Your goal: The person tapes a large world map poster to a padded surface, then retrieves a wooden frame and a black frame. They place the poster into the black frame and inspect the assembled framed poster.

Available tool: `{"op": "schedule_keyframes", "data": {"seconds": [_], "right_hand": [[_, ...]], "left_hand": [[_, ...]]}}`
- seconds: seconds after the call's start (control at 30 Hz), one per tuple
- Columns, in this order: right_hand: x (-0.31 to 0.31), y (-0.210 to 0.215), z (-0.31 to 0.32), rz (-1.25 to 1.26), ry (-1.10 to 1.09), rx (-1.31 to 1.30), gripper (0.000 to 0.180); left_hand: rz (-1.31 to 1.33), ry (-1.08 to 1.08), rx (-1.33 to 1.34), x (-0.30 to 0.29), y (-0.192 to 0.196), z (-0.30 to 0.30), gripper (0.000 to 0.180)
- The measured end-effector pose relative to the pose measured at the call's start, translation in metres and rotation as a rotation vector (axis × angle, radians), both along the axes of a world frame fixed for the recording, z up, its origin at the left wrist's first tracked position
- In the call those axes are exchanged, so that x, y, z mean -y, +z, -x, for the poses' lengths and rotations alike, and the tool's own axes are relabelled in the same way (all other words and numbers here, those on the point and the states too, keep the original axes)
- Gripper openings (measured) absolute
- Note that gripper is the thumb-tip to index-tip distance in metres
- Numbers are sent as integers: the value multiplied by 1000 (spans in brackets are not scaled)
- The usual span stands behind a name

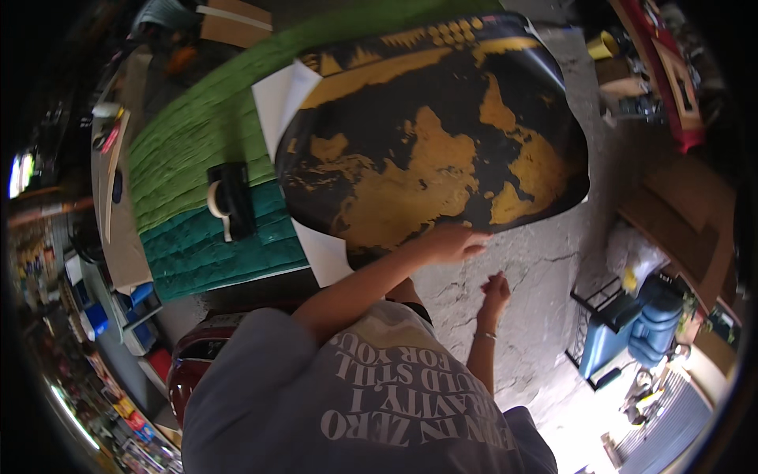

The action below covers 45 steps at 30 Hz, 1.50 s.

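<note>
Fingers (472, 242) of the left hand (450, 241) are lying flat and stretched out on the near edge of a large black-and-gold map poster (442, 134). The palm is pressing down on the sheet and closing around nothing. The right hand (496, 289) is resting just at five o'clock from the left one, on the cracked concrete floor (545, 261), a little apart from the poster's edge. Its fingers are drawn loosely together and are holding nothing; a thin bracelet (486, 336) is showing at the wrist.

The poster is spreading from the hands toward twelve o'clock, filling the middle of the view, and its near edge is curling slightly off the floor. A white sheet (278, 99) is lying under it, peeking out at ten o'clock and again at eight o'clock of the left hand.

Toward nine o'clock of the poster, a green padded panel (197, 126) is lying beside a teal one (205, 249). A black tape dispenser (235, 197) with a pale roll of tape (215, 199) is sitting across the seam where the two meet.

At four o'clock from the hands, well apart, a blue chair (632, 336) is standing in bright light. At one o'clock, beyond the poster's far corner, a yellow cup (602, 46) is sitting among clutter. At seven o'clock, a dark red rounded object (193, 359) is showing beside the person's grey shirt (379, 411); what it is cannot be told.
</note>
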State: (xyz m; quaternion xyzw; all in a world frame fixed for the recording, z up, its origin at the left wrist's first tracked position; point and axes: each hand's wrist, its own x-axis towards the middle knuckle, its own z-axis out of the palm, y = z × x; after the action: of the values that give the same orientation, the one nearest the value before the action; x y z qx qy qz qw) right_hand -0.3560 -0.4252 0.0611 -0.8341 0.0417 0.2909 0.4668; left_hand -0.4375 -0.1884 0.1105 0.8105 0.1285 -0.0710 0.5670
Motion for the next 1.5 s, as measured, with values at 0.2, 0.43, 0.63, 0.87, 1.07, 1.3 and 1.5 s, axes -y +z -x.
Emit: {"op": "schedule_keyframes", "data": {"seconds": [0.2,0.43,0.63,0.87,1.07,1.3,1.5], "right_hand": [[-104,126,56,-343,474,87,21],[-242,117,324,-615,1168,-625,33],[-311,21,443,-346,1004,-294,45],[-337,5,456,-291,632,-645,20],[-305,-12,488,-527,600,-297,26],[-290,-35,481,-418,930,276,19],[-226,18,381,-602,1404,46,17]], "left_hand": [[-173,862,310,-26,76,223,26],[-213,1923,123,-5,39,452,23],[152,2054,60,71,-3,520,25],[428,2009,-13,122,-29,508,24],[528,1979,-2,124,-39,495,25],[478,1986,-10,124,-30,493,24],[322,1892,138,99,-25,481,24]]}}
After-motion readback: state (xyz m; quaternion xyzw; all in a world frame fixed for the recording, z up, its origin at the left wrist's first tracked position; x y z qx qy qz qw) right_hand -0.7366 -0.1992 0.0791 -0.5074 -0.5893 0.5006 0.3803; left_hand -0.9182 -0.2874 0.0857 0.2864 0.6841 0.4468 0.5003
